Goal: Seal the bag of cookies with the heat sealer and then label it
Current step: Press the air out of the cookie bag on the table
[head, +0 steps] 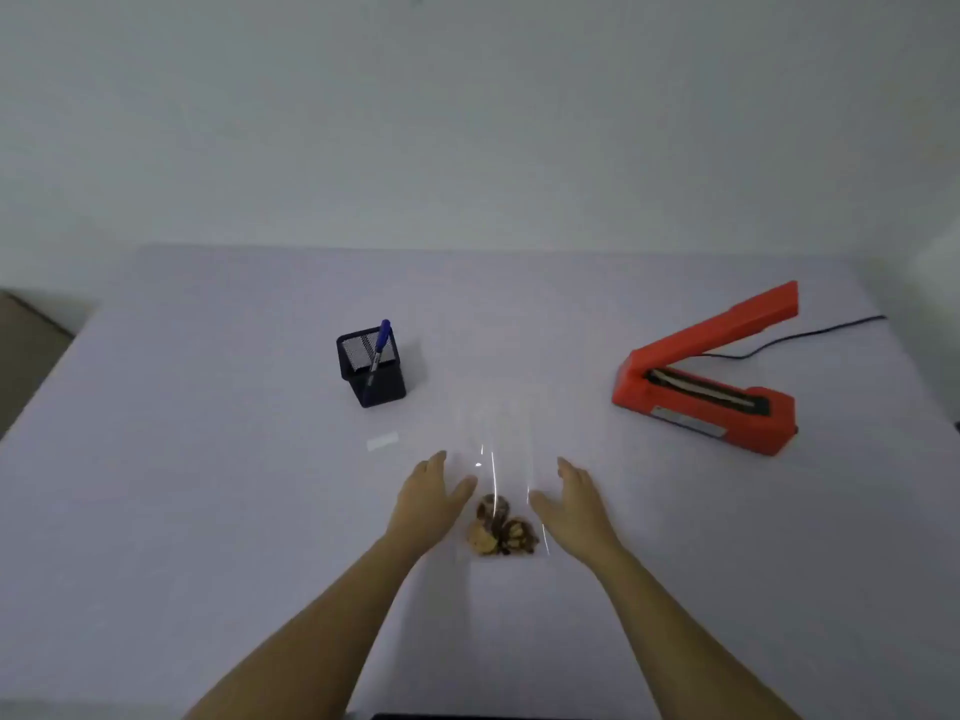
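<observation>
Both hands lie open and flat on the white worktop [208, 511], the left hand [431, 504] and right hand [574, 509] flanking a clear plastic bag [501, 459] of brown cookies [501, 530]. Just beyond on the left lies a small white label [383, 440]. Farther off stand a black mesh pen holder [371, 368] holding a blue pen [379, 350] on the left and an open red heat sealer [711, 374] on the right.

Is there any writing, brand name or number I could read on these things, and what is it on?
None is readable.
Silver plate on the red heat sealer: too blurred to read.
White label on the table: looks blank.
Blue pen and black holder: no text shows.
</observation>
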Available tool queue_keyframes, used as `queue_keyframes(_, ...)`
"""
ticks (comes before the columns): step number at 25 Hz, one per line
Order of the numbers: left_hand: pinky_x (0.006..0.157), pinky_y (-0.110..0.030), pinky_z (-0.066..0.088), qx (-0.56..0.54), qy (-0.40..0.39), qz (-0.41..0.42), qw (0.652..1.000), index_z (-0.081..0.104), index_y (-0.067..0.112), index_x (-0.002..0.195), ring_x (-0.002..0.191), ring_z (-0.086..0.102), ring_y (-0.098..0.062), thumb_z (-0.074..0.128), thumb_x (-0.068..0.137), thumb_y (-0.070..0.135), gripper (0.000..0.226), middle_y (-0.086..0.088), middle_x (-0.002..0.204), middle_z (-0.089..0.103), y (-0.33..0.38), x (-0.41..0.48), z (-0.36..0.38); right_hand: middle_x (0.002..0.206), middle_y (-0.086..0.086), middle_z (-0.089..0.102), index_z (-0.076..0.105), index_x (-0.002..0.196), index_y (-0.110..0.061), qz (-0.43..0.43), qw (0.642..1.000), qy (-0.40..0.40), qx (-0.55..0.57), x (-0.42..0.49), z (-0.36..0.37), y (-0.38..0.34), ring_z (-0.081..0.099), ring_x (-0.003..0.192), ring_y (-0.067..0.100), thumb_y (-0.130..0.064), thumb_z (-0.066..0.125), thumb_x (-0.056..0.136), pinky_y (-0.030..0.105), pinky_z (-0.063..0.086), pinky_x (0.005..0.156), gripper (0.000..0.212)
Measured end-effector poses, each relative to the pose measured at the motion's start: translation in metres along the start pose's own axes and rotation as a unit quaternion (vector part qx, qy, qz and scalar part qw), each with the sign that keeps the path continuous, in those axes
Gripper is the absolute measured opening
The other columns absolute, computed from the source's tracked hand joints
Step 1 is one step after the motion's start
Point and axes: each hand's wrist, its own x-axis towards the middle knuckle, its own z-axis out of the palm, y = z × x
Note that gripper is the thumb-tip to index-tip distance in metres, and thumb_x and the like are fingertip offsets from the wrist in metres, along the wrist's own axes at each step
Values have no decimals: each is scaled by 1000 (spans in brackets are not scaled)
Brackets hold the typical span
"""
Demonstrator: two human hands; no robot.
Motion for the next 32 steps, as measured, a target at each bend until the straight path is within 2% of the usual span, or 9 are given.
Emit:
queue_keyframes(4, 94, -32, 42, -130, 14, -86, 988, 29, 13, 142, 111, 53, -24, 61, 86, 43, 71, -13, 128, 52, -6, 11, 21, 122, 5, 52, 39, 136, -12, 45, 988, 36, 142, 14, 12, 12, 53, 116, 22, -29, 64, 86, 29, 43, 94, 58)
queue_keyframes(8, 83, -26, 41, -216, 9, -79, 973, 29, 17, 140, 98, 53, -16, 68, 82, 37, 73, -3, 110, 55, -2, 21, 31, 112, 2, 58, 44, 130, -17, 37, 982, -15, 185, 24, 12, 9, 56, 103, 15, -33, 66, 85, 16, 41, 74, 52)
queue_keyframes(13, 75, -26, 51, -290, -25, -77, 954, 38, 19, 134, 96, 61, -17, 71, 81, 27, 62, -5, 106, 61, -11, 31, 39, 97, 3, 65, 57, 118, -16, 22, 980, -14, 199, 30, 19, 24, 61, 96, 18, -22, 68, 84, 18, 45, 76, 36)
queue_keyframes(17, 78, -33, 55, -293, -68, -32, 953, 67, 8, 105, 85, 65, -19, 66, 84, 20, 24, -13, 98, 68, -19, 35, 35, 89, -7, 67, 68, 96, -20, 7, 971, -31, 238, 28, 15, 31, 62, 86, 7, -12, 66, 85, 12, 46, 77, 14)
queue_keyframes(20, 80, -37, 52, -285, -101, -9, 953, 69, 4, 90, 75, 62, -19, 66, 85, 18, 16, -13, 85, 69, -27, 41, 28, 82, -8, 67, 69, 87, -18, 3, 966, -36, 256, 30, 12, 32, 61, 73, -5, -6, 66, 84, 6, 47, 71, 13)
queue_keyframes(23, 72, -33, 49, -260, -117, 28, 958, 66, 2, 87, 70, 59, -18, 64, 87, 16, 15, -11, 76, 67, -31, 44, 26, 79, -7, 66, 70, 90, -7, -3, 965, -34, 260, 31, 13, 35, 59, 66, -11, -3, 64, 85, 5, 47, 68, 9)
queue_keyframes(26, 68, -31, 48, -273, -85, 47, 957, 66, 5, 87, 66, 59, -18, 63, 87, 13, 9, -10, 70, 66, -31, 42, 30, 86, -3, 67, 67, 85, -16, 17, 959, -36, 279, 30, 16, 32, 63, 80, 1, -8, 61, 88, 11, 49, 70, 10)
queue_keyframes(30, 73, -29, 55, -321, -87, 28, 943, 67, 12, 101, 73, 67, -19, 66, 85, 15, 17, -4, 75, 71, -29, 36, 33, 100, 7, 72, 61, 78, -24, 38, 940, -57, 334, 31, 26, 27, 67, 94, 19, -24, 69, 83, 32, 53, 84, 9)
queue_keyframes(32, 78, -33, 56, -316, -96, 23, 944, 69, 14, 101, 82, 69, -24, 70, 81, 18, 20, -10, 84, 72, -28, 36, 32, 88, 3, 72, 60, 83, -22, 20, 947, -56, 316, 30, 30, 24, 68, 83, 13, -25, 72, 80, 27, 54, 75, 13)
